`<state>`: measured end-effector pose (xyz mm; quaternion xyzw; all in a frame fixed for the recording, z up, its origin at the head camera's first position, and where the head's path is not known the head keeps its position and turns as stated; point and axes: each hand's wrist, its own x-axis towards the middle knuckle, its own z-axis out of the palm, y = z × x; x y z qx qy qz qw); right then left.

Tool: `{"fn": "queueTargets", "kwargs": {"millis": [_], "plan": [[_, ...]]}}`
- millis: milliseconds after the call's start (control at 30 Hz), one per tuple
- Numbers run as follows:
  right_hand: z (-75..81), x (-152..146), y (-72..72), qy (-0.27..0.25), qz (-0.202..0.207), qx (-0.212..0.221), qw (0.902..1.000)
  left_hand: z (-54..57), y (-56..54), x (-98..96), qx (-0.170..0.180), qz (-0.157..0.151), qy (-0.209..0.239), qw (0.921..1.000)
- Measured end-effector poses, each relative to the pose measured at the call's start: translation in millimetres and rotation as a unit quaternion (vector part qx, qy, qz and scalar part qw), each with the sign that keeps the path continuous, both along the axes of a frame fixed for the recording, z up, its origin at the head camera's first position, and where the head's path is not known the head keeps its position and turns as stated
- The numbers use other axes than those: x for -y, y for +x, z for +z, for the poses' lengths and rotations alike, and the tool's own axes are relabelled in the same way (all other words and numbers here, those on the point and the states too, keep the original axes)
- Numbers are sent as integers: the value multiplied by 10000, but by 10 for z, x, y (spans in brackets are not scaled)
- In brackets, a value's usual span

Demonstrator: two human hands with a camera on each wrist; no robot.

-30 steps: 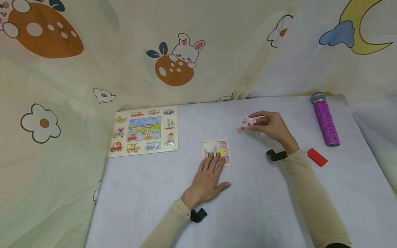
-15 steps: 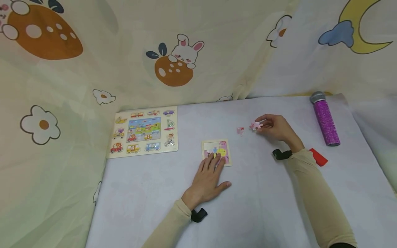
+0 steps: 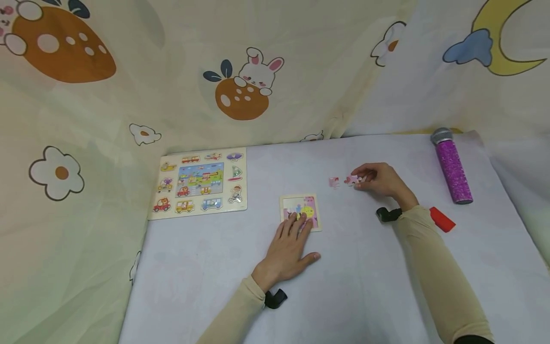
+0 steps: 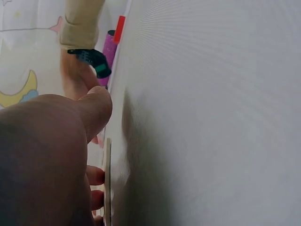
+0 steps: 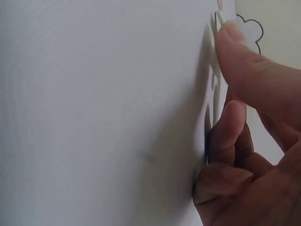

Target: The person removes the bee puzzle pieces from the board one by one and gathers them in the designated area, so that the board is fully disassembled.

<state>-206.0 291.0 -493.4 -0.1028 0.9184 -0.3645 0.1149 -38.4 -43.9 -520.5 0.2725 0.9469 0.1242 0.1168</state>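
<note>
My left hand (image 3: 283, 258) lies flat, its extended fingertips resting on the lower part of a small square jigsaw board (image 3: 318, 215) with a pale frame and a pink and yellow picture. The fingers cover part of that picture; the left wrist view has the board's edge (image 4: 108, 179) side-on. Farther right, my right hand (image 3: 381, 180) pinches a pink jigsaw piece (image 3: 350, 179) between thumb and fingers at table level. Up close in the right wrist view, the piece's edge (image 5: 215, 99) is just by the white cloth. A second pink piece (image 3: 333, 182) lies immediately left of it.
A larger vehicle puzzle board (image 3: 199, 203) lies at the back left. On the right are a purple glitter microphone (image 3: 453, 169) and a flat red object (image 3: 442, 220), partly behind the right sleeve. Patterned cloth (image 3: 180, 95) rises behind the white-covered table (image 3: 343, 296).
My right hand has moved rightward from above the second piece and come down to the tabletop, still with the jigsaw piece. The left hand has stayed put.
</note>
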Motion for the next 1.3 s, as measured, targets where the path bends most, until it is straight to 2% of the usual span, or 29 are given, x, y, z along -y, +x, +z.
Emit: {"fn": "queueTargets", "kwargs": {"millis": [233, 767, 1067, 1300], "plan": [[26, 55, 0, 178, 22, 47, 9998, 13, -4, 4, 28, -18, -2, 10000], [39, 87, -22, 150, -37, 294, 9994, 22, 1, 5, 8, -30, -43, 10000], [80, 109, 21, -35, -112, 22, 9999, -2, -3, 2, -23, -19, -80, 10000], [136, 428, 107, -244, 84, -311, 9992, 3, 1, 3, -24, 4, -61, 10000]]}}
